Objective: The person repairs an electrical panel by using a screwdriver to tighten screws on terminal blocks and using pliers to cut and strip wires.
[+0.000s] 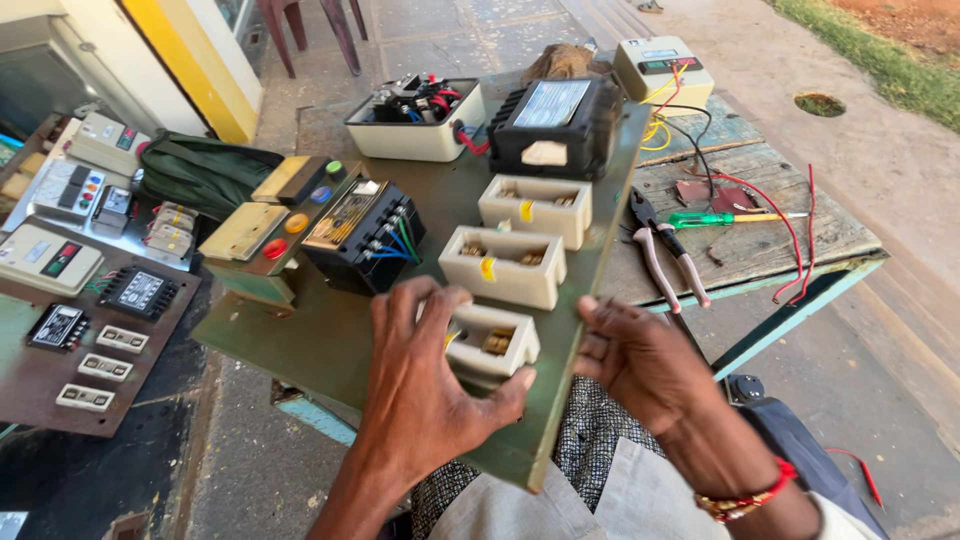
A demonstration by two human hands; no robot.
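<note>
Under the left hand (425, 385), a cream porcelain fuse holder (492, 345) sits at the near end of a green panel board (345, 335). Fingers spread over the holder's left side, thumb hooked under its near edge: grasping it. Holder's long axis runs left to right across the board; open top faces up, brass contacts showing.

Right hand (640, 365) just beside the board's right edge, fingers curled loosely toward it, thumb up. Cannot tell if it touches the edge; it holds nothing. Red and gold bangle (750, 497) on that wrist.

Beyond the left hand's fingertips, two more cream fuse holders, middle one (503, 266) and far one (536, 208), lie parallel to the first, forming a row that runs away from the person. Both carry a small yellow tag.

Further out: black meter box (556, 125) at the board's far end, white open box with wiring (415, 120) left of it. Left of the fingertips, a black contactor block (362, 235) with blue and green wires, then a push-button strip (285, 215) with red, orange, blue and green buttons.

Board's long axis points away from the person, slightly right; near end rests over the lap, far end on a wooden table (790, 235).

Right of the board, on the table: pink-handled pliers (665, 255), green-handled screwdriver (715, 219), loose red wires (795, 235).
</note>
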